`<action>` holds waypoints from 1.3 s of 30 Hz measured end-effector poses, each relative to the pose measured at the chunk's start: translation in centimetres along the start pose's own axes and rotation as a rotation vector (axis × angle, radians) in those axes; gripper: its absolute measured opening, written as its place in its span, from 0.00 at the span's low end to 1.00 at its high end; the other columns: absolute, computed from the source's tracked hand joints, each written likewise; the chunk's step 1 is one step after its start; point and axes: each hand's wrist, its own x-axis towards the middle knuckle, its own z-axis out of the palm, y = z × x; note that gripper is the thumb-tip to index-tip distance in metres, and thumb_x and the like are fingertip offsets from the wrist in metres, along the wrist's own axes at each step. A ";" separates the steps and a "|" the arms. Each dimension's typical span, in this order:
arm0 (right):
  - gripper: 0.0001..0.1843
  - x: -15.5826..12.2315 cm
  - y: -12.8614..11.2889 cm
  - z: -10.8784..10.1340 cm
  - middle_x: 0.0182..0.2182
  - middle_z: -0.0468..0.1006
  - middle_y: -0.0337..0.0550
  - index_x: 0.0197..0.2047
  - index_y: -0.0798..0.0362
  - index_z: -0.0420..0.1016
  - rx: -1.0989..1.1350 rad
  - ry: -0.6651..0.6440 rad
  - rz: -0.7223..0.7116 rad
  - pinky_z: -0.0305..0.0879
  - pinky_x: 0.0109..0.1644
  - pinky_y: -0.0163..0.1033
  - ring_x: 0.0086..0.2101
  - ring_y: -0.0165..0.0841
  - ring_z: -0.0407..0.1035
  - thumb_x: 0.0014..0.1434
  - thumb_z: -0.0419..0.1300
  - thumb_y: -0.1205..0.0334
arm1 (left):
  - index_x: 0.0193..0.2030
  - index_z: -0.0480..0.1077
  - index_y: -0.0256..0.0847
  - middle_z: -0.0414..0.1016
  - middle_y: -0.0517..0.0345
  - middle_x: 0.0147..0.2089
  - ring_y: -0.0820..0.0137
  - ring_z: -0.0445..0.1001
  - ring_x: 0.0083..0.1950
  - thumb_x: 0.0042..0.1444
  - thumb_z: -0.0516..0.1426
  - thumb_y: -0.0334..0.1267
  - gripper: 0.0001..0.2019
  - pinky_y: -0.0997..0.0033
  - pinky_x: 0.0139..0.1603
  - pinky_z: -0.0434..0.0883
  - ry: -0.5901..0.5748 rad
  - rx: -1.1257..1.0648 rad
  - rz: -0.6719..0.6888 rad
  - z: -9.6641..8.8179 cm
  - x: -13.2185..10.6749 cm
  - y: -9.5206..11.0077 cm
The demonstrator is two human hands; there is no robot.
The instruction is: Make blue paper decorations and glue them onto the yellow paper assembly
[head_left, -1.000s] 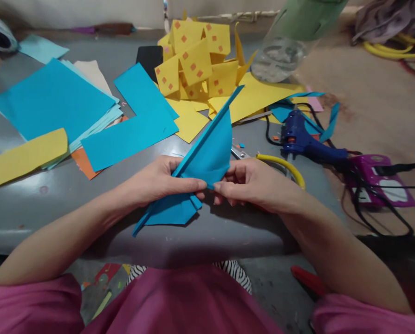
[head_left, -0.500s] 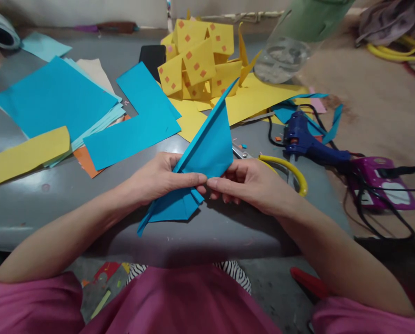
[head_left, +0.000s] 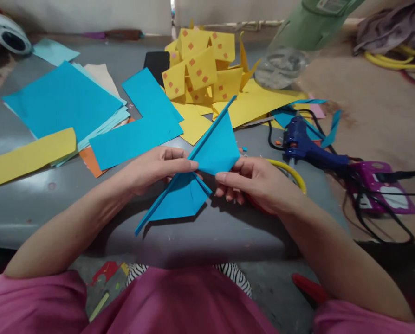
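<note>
A folded piece of blue paper (head_left: 217,144) is held over the near part of the table, its long pleated edge running from lower left to upper right. My left hand (head_left: 162,168) pinches it at the middle, thumb on top, where the paper narrows and fans out to both sides. With thumb and fingers, my right hand (head_left: 251,180) grips the right corner of the upper fan. The lower fan hangs free below my left thumb, with some folded layers showing at its right edge. Scissors with yellow handles (head_left: 296,175) lie partly hidden behind my right hand.
A blue glue gun (head_left: 308,146) and its cord lie at right by a purple box (head_left: 385,188). Yellow folded paper pieces with orange diamonds (head_left: 202,69) stand at the back, near a water bottle (head_left: 284,55). Blue sheets (head_left: 64,99) and a yellow strip (head_left: 31,150) lie left.
My left hand has shifted slightly up and away from my right hand, which has moved a little right. The folded paper is spread wider at its middle; its upper tip sits lower.
</note>
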 end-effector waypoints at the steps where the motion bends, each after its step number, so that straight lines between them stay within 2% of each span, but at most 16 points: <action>1: 0.20 0.0 0.0 0.1 0.24 0.82 0.43 0.26 0.55 0.75 -0.001 -0.005 0.004 0.62 0.19 0.29 0.19 0.25 0.69 0.52 0.71 0.46 | 0.33 0.77 0.38 0.78 0.60 0.27 0.75 0.74 0.25 0.49 0.70 0.44 0.12 0.79 0.25 0.69 -0.010 -0.004 0.000 0.1 0.0 0.0; 5: 0.19 0.2 -0.1 0.3 0.24 0.81 0.43 0.28 0.56 0.76 -0.004 -0.050 0.013 0.63 0.20 0.29 0.20 0.25 0.69 0.51 0.71 0.47 | 0.36 0.79 0.37 0.83 0.53 0.34 0.67 0.80 0.36 0.51 0.68 0.41 0.10 0.69 0.39 0.78 -0.101 -0.087 -0.008 0.8 0.1 -0.4; 9: 0.18 0.2 -0.1 0.3 0.24 0.81 0.42 0.28 0.55 0.76 -0.006 -0.052 -0.022 0.64 0.21 0.29 0.20 0.25 0.69 0.52 0.70 0.48 | 0.39 0.79 0.37 0.83 0.53 0.36 0.66 0.81 0.38 0.52 0.67 0.41 0.11 0.67 0.42 0.78 -0.113 -0.096 0.045 0.9 0.2 -0.7; 12: 0.17 0.2 -0.1 0.3 0.23 0.80 0.41 0.27 0.54 0.75 -0.015 -0.023 -0.035 0.64 0.21 0.30 0.19 0.25 0.68 0.52 0.70 0.49 | 0.36 0.78 0.38 0.81 0.55 0.34 0.69 0.78 0.34 0.53 0.66 0.41 0.09 0.71 0.35 0.74 -0.096 -0.051 0.026 0.5 0.4 -0.8; 14: 0.16 0.2 0.0 0.2 0.23 0.80 0.40 0.27 0.54 0.74 -0.030 -0.014 -0.024 0.63 0.20 0.30 0.19 0.25 0.67 0.52 0.70 0.50 | 0.29 0.74 0.38 0.75 0.59 0.27 0.75 0.71 0.27 0.52 0.65 0.40 0.08 0.76 0.28 0.68 -0.059 -0.024 0.030 0.3 0.5 -0.8; 17: 0.15 0.2 0.0 0.2 0.22 0.80 0.41 0.27 0.54 0.74 -0.048 0.009 -0.012 0.62 0.20 0.30 0.19 0.25 0.68 0.53 0.69 0.51 | 0.21 0.64 0.39 0.60 0.65 0.20 0.80 0.57 0.21 0.53 0.64 0.43 0.16 0.78 0.22 0.58 -0.014 -0.038 0.055 0.2 0.6 -0.6; 19: 0.15 0.2 0.0 0.2 0.22 0.80 0.42 0.28 0.54 0.74 -0.056 0.016 -0.011 0.62 0.20 0.30 0.20 0.26 0.68 0.53 0.68 0.51 | 0.20 0.60 0.40 0.54 0.67 0.20 0.80 0.52 0.20 0.54 0.62 0.48 0.21 0.77 0.20 0.55 -0.006 -0.057 0.051 0.2 0.6 -0.5; 21: 0.15 0.2 -0.1 0.2 0.23 0.80 0.41 0.27 0.54 0.73 -0.063 0.007 -0.018 0.62 0.20 0.31 0.20 0.26 0.68 0.54 0.68 0.50 | 0.21 0.60 0.41 0.54 0.67 0.20 0.80 0.52 0.20 0.53 0.63 0.51 0.22 0.77 0.20 0.54 -0.008 -0.041 0.048 0.3 0.5 -0.3; 25: 0.18 0.2 0.0 0.2 0.24 0.78 0.41 0.29 0.53 0.73 -0.090 -0.011 -0.035 0.62 0.21 0.33 0.20 0.26 0.66 0.55 0.67 0.47 | 0.26 0.67 0.40 0.62 0.66 0.21 0.79 0.59 0.22 0.50 0.67 0.46 0.15 0.77 0.22 0.57 0.003 0.025 0.062 0.4 0.3 -0.3; 27: 0.19 0.1 0.2 0.2 0.26 0.77 0.39 0.36 0.52 0.73 -0.134 0.073 -0.099 0.62 0.22 0.34 0.21 0.27 0.66 0.55 0.68 0.45 | 0.26 0.68 0.40 0.64 0.65 0.22 0.78 0.61 0.22 0.51 0.66 0.44 0.13 0.76 0.23 0.59 0.024 0.006 0.069 0.4 0.4 -0.4; 30: 0.26 -0.1 0.6 0.6 0.29 0.73 0.35 0.49 0.47 0.70 -0.265 0.339 -0.314 0.62 0.26 0.36 0.24 0.29 0.64 0.52 0.71 0.45 | 0.25 0.66 0.40 0.63 0.65 0.21 0.79 0.60 0.21 0.52 0.65 0.42 0.13 0.76 0.23 0.58 0.065 -0.052 0.075 0.5 0.6 -0.5; 32: 0.27 -0.2 0.6 0.9 0.29 0.70 0.35 0.53 0.45 0.69 -0.409 0.443 -0.415 0.62 0.29 0.38 0.25 0.30 0.62 0.54 0.70 0.45 | 0.24 0.65 0.40 0.61 0.66 0.20 0.79 0.59 0.20 0.52 0.65 0.42 0.14 0.76 0.23 0.58 0.085 -0.081 0.076 0.5 0.7 -0.5; 36: 0.13 -0.2 0.5 1.3 0.28 0.69 0.39 0.46 0.45 0.76 -0.654 0.428 -0.516 0.62 0.34 0.41 0.29 0.34 0.64 0.61 0.65 0.49 | 0.25 0.66 0.40 0.61 0.66 0.21 0.79 0.60 0.21 0.50 0.65 0.40 0.13 0.77 0.24 0.59 0.071 -0.073 0.066 0.8 0.6 -0.5; 39: 0.08 -0.1 0.5 1.2 0.31 0.72 0.41 0.40 0.46 0.78 -0.662 0.408 -0.570 0.62 0.36 0.42 0.31 0.35 0.65 0.63 0.63 0.51 | 0.26 0.67 0.39 0.61 0.66 0.21 0.79 0.59 0.22 0.51 0.63 0.38 0.10 0.78 0.24 0.59 0.071 -0.033 0.083 1.0 0.5 -0.6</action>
